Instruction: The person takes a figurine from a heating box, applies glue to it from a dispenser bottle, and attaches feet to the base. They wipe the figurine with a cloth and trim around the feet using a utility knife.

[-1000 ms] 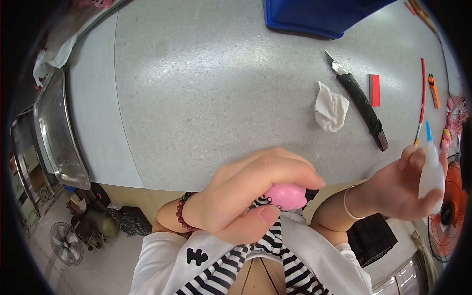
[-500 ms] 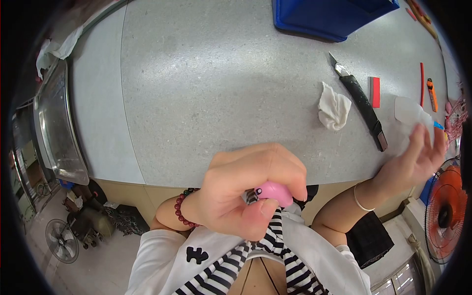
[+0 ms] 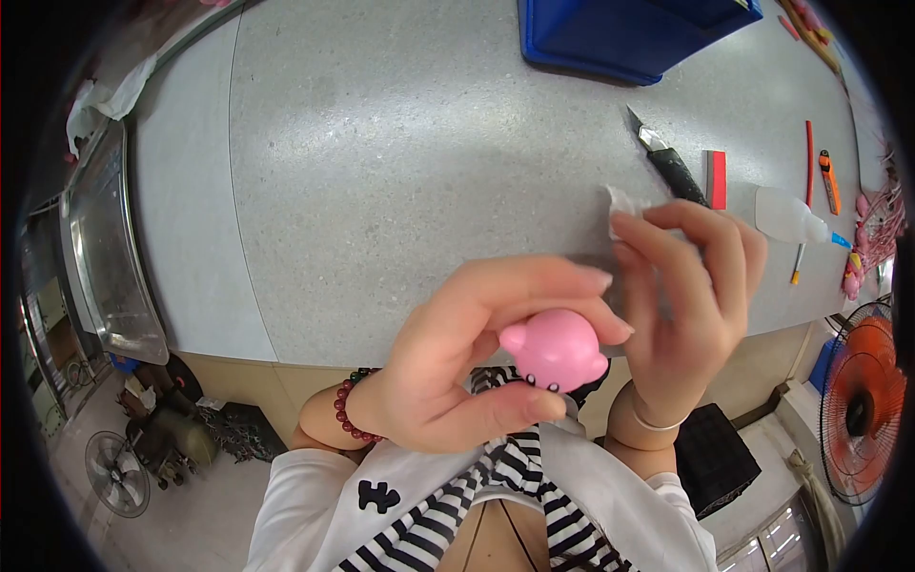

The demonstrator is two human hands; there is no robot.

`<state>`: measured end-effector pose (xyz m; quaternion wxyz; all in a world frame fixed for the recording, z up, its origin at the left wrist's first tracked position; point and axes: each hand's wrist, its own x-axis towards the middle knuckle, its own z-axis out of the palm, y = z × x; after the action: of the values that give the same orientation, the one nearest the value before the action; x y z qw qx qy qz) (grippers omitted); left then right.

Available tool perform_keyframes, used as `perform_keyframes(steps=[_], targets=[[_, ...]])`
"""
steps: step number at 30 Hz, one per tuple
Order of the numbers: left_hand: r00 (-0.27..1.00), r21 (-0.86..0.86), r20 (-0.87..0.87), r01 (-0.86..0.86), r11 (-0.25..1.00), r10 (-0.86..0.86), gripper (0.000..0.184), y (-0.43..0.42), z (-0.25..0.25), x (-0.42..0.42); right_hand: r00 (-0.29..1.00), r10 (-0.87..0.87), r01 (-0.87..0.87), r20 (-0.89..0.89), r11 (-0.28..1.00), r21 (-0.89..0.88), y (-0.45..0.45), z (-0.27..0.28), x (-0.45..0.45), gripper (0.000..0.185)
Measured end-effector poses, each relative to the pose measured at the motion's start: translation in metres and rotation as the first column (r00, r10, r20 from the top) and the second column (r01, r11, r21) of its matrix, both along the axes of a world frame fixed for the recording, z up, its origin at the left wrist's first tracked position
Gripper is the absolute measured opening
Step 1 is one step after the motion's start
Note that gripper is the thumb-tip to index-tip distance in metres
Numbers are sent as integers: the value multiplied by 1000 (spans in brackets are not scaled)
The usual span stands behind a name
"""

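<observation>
My left hand [image 3: 477, 353] is closed around a small round pink figurine [image 3: 556, 351], held between thumb and fingers above the table's front edge. The figurine has stubby rounded nubs and black-and-white eyes, which face down toward my thumb. My right hand [image 3: 691, 296] is just to its right, fingers apart and curved, with nothing visible in them. Behind its fingertips lies a crumpled white cloth [image 3: 621, 202], mostly hidden; whether the fingers touch it I cannot tell. A black-handled utility knife [image 3: 675, 172] lies beyond, its lower handle covered by my right hand.
Right of the knife lie a red-and-grey block [image 3: 717, 179], a clear bottle with a blue tip [image 3: 789, 214], a red stick [image 3: 810, 162] and an orange cutter [image 3: 829, 181]. A blue bin [image 3: 600, 48] stands at the back. An orange fan [image 3: 863, 410] is beyond the table's right end.
My right hand has moved left from the bottle to the cloth. My left hand has loosened its fingers and the pink figurine has turned, showing more of it.
</observation>
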<state>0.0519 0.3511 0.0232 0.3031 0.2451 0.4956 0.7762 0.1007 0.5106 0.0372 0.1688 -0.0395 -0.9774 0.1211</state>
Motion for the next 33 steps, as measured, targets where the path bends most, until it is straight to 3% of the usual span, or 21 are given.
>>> perform_keyframes(steps=[2,3,5,6,8,10,16,18,20,22,23,25,26,29,32,33], targets=[[1000,39,22,20,999,-21,46,-1,-1,-2,965,-74,-11,-251,947,-322,2,0,2,25],[999,43,23,38,998,-39,46,-2,-2,-2,966,-72,-12,-250,948,-318,1,2,5,25],[998,47,26,57,997,-58,47,-3,-5,-2,827,10,-301,-562,851,-429,-3,8,9,17],[995,120,45,83,989,-89,44,-4,-8,-1,828,7,-299,-561,852,-430,-6,12,9,17],[990,192,61,113,975,-127,44,-7,-11,0,867,292,-452,-404,803,-389,-16,21,4,25],[993,73,91,73,995,-79,44,-14,-10,4,870,258,-423,-420,829,-366,-24,12,1,28],[995,78,15,96,992,-98,44,-12,-10,0,860,236,-391,-453,875,-286,-22,11,9,31],[991,41,-33,133,990,-132,43,-11,-9,-2,844,303,-414,-443,893,-176,-17,16,11,30],[982,4,-80,169,986,-169,42,-10,-9,-2,858,299,-391,-417,907,-155,-10,19,12,28],[986,227,90,119,967,-142,40,-7,-10,-1,883,257,-333,-393,933,-139,-2,18,15,19],[986,228,90,117,967,-141,40,-6,-9,-1,883,258,-334,-393,932,-138,-1,18,13,19],[991,160,113,54,986,-73,41,-4,-5,1,943,15,-86,-332,976,-200,2,16,9,28],[991,159,114,54,986,-72,41,-3,-5,1,945,-21,-52,-327,976,-212,3,11,9,29],[994,172,62,75,982,-87,43,-1,-7,-1,971,-38,-38,-238,952,-304,3,-3,4,24],[993,218,41,100,971,-112,42,-6,-7,-1,969,-21,-51,-247,958,-281,5,2,2,26],[958,184,246,105,977,-149,46,-8,0,-1,962,-25,-47,-271,965,-258,8,4,4,26]])
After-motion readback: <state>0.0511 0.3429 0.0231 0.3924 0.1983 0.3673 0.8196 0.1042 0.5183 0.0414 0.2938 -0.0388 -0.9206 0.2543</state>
